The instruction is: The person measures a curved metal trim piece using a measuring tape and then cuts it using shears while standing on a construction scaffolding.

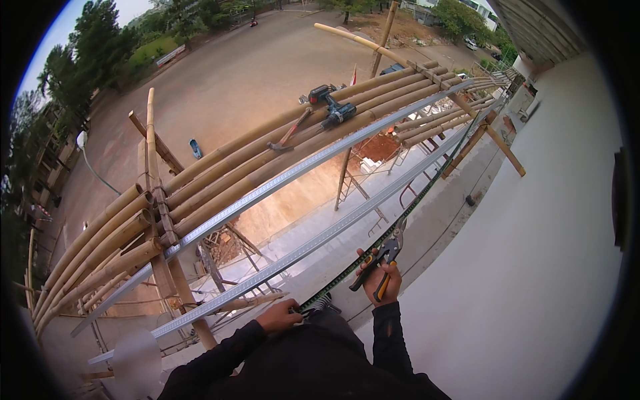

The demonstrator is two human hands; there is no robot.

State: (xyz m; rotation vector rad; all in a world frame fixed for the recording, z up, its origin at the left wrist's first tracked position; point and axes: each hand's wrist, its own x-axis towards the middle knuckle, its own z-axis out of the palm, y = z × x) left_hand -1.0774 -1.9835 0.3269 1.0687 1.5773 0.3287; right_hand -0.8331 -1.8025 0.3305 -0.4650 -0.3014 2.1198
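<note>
My right hand point(385, 285) is closed around a pair of tin snips point(387, 257) with black and yellow handles. The handles are spread apart, and the jaws point up beside a long, dark green-edged metal strip point(360, 261). I cannot tell whether the jaws touch it. My left hand point(280, 317) is closed at the near end of this strip, close to my lap, and seems to grip it; its fingertips are partly hidden. From there the strip runs away to the upper right, alongside the pale wall.
Bamboo poles point(263, 157) form a platform high above the ground, with a cordless drill point(333, 110) and a claw hammer point(291, 130) on it. Two silver metal channels point(293, 172) cross the gap before me. A white wall point(513, 267) rises on the right. Scaffolding point(357, 183) stands below.
</note>
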